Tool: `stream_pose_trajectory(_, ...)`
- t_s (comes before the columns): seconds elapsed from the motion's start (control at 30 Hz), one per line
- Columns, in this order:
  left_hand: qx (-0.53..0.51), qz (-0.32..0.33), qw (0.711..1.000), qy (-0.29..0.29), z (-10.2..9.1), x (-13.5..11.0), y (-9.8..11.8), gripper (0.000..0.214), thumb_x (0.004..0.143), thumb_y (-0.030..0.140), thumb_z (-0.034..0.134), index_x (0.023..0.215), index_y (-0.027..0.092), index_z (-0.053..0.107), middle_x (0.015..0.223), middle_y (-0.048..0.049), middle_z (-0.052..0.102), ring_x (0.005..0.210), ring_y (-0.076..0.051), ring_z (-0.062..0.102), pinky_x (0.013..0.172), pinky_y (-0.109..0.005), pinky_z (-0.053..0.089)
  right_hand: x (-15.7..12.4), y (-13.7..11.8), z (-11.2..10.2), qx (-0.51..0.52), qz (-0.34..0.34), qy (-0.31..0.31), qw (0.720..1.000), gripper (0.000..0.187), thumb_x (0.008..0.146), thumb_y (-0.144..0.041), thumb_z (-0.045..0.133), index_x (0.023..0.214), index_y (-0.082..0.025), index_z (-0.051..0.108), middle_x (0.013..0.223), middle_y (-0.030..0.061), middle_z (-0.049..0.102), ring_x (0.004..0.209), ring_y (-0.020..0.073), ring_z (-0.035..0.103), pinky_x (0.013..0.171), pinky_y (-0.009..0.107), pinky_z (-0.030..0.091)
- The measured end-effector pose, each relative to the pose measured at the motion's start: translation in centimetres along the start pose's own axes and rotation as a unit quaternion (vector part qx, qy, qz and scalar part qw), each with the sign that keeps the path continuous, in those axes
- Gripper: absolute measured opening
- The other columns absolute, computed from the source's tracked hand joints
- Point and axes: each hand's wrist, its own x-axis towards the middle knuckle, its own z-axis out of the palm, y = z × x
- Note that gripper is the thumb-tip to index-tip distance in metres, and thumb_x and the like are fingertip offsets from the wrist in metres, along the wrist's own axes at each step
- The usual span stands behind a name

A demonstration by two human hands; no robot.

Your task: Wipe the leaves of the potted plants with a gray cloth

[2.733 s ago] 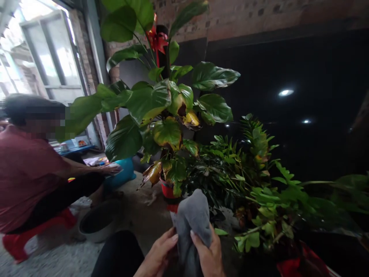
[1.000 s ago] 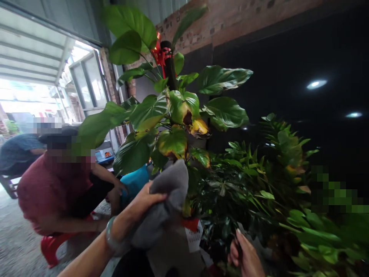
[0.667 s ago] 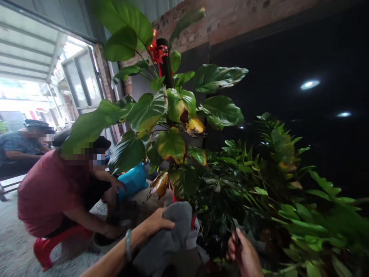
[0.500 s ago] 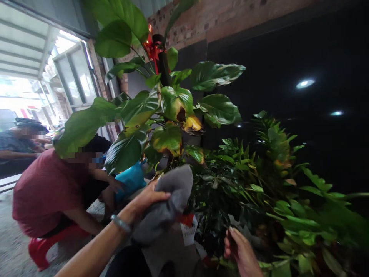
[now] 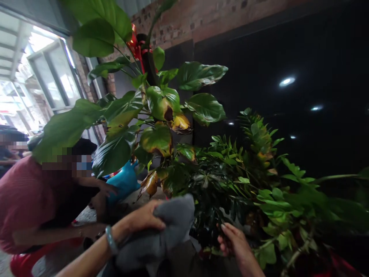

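Observation:
A grey cloth [image 5: 175, 217] is bunched in my left hand [image 5: 147, 217], its lower folds hanging toward my lap. A pale bangle circles that wrist. My right hand [image 5: 233, 238] is closed in a pinch at the lower edge of a dark-leaved bushy plant [image 5: 206, 192]; the fingertips seem to hold a leaf or stem of it, though the dark foliage makes this hard to make out. Above both hands rises a tall broad-leaved plant [image 5: 163, 100] with some yellow and brown leaves and a red ribbon [image 5: 134, 44] near its top.
At the left a person in a red shirt [image 5: 25, 200] sits on a red stool [image 5: 25, 263], beside a blue bag-like thing [image 5: 123, 182]. Another person [image 5: 10, 146] is partly visible behind. Leafy plants [image 5: 276, 215] crowd the right, before a dark glossy panel [image 5: 259, 77].
My left hand has lowered with the grey cloth, away from the tall plant's leaves. My right hand stays pinched at the dark plant. The whole view has shifted slightly rightward.

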Motion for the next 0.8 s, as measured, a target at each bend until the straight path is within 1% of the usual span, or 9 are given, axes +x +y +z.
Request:
stream_pose_trajectory(0.1, -0.092, 0.131, 0.981, 0.11, 0.5, 2.2, 6.0, 0.044, 0.051, 0.024, 0.077, 0.092, 0.014, 0.067, 0.074, -0.0031, 0.071, 0.069, -0.019, 0.063, 0.065, -0.027, 0.049, 0.1, 0.1, 0.1, -0.019, -0.003, 0.017, 1.0, 0.055, 0.031, -0.057, 0.08, 0.063, -0.016, 0.063, 0.041, -0.0002, 0.058, 0.033, 0.008, 0.048, 0.032, 0.017, 0.033)
stream_pose_trajectory(0.2, -0.161, 0.189, 0.956, 0.157, 3.2, 6.2, 8.4, 0.047, 0.052, 0.028, 0.076, 0.095, 0.013, 0.065, 0.079, -0.0043, 0.071, 0.07, -0.019, 0.063, 0.067, -0.029, 0.05, 0.4, 0.4, 0.3, -0.03, -0.007, 0.027, 0.999, 0.051, 0.035, -0.057, 0.078, 0.061, -0.017, 0.061, 0.04, -0.0009, 0.058, 0.033, 0.0072, 0.047, 0.031, 0.015, 0.031)
stream_pose_trajectory(0.27, -0.127, 0.161, 0.971, 0.12, 5.0, 7.9, 6.9, 0.044, 0.049, 0.024, 0.075, 0.09, 0.012, 0.066, 0.076, -0.0035, 0.07, 0.07, -0.018, 0.062, 0.069, -0.029, 0.049, 0.7, 0.8, 0.3, -0.039, -0.002, 0.031, 0.999, 0.046, 0.04, -0.056, 0.075, 0.058, -0.018, 0.057, 0.038, -0.0017, 0.056, 0.03, 0.0074, 0.045, 0.029, 0.015, 0.028)
stream_pose_trajectory(0.33, -0.025, 0.093, 0.994, 0.056, 5.9, 7.8, 4.1, 0.038, 0.044, 0.016, 0.074, 0.082, 0.013, 0.068, 0.07, 0.0001, 0.069, 0.069, -0.017, 0.059, 0.067, -0.027, 0.047, 0.9, 1.1, 0.2, -0.047, 0.01, 0.029, 0.998, 0.044, 0.04, -0.055, 0.074, 0.052, -0.021, 0.05, 0.034, -0.002, 0.053, 0.027, 0.0081, 0.042, 0.026, 0.016, 0.023)
stream_pose_trajectory(0.43, 0.119, -0.022, 0.991, -0.06, 5.4, 5.2, 1.2, 0.036, 0.04, 0.008, 0.074, 0.074, 0.017, 0.07, 0.066, 0.0055, 0.067, 0.066, -0.015, 0.058, 0.058, -0.022, 0.044, 1.0, 1.3, -0.3, -0.055, 0.022, 0.025, 0.998, 0.046, 0.034, -0.054, 0.074, 0.051, -0.022, 0.045, 0.032, -0.0013, 0.051, 0.024, 0.0089, 0.039, 0.024, 0.017, 0.02)
stream_pose_trajectory(0.5, 0.117, -0.038, 0.986, -0.116, 4.8, 3.3, 2.2, 0.036, 0.041, 0.01, 0.075, 0.077, 0.018, 0.072, 0.069, 0.0061, 0.069, 0.065, -0.015, 0.059, 0.057, -0.021, 0.045, 0.9, 1.2, -0.6, -0.055, 0.013, 0.03, 0.998, 0.048, 0.032, -0.056, 0.073, 0.055, -0.021, 0.049, 0.034, -0.0013, 0.053, 0.026, 0.0088, 0.042, 0.026, 0.017, 0.023)
stream_pose_trajectory(0.6, 0.021, 0.066, 0.994, -0.081, 5.3, 3.1, 7.3, 0.036, 0.046, 0.016, 0.076, 0.082, 0.016, 0.071, 0.069, 0.0046, 0.069, 0.061, -0.014, 0.06, 0.057, -0.02, 0.046, 0.4, 0.7, -0.6, -0.055, -0.007, 0.042, 0.998, 0.05, 0.034, -0.059, 0.071, 0.059, -0.019, 0.053, 0.038, -0.002, 0.055, 0.031, 0.0074, 0.045, 0.029, 0.016, 0.027)
stream_pose_trajectory(0.7, -0.129, 0.209, 0.969, 0.01, 7.7, 6.5, 12.1, 0.042, 0.047, 0.022, 0.078, 0.087, 0.013, 0.068, 0.071, -0.0003, 0.07, 0.062, -0.015, 0.061, 0.059, -0.022, 0.048, 0.2, 0.6, -0.2, -0.06, -0.01, 0.049, 0.997, 0.052, 0.035, -0.063, 0.069, 0.059, -0.019, 0.052, 0.04, -0.0011, 0.055, 0.033, 0.0074, 0.046, 0.031, 0.017, 0.029)
stream_pose_trajectory(0.8, -0.171, 0.218, 0.96, 0.039, 10.9, 10.9, 12.0, 0.049, 0.043, 0.023, 0.079, 0.09, 0.013, 0.065, 0.077, -0.0036, 0.07, 0.065, -0.017, 0.062, 0.064, -0.027, 0.049, 0.4, 0.6, -0.2, -0.068, -0.003, 0.055, 0.996, 0.053, 0.034, -0.064, 0.067, 0.059, -0.02, 0.05, 0.041, -0.0009, 0.055, 0.033, 0.0088, 0.045, 0.03, 0.019, 0.028)
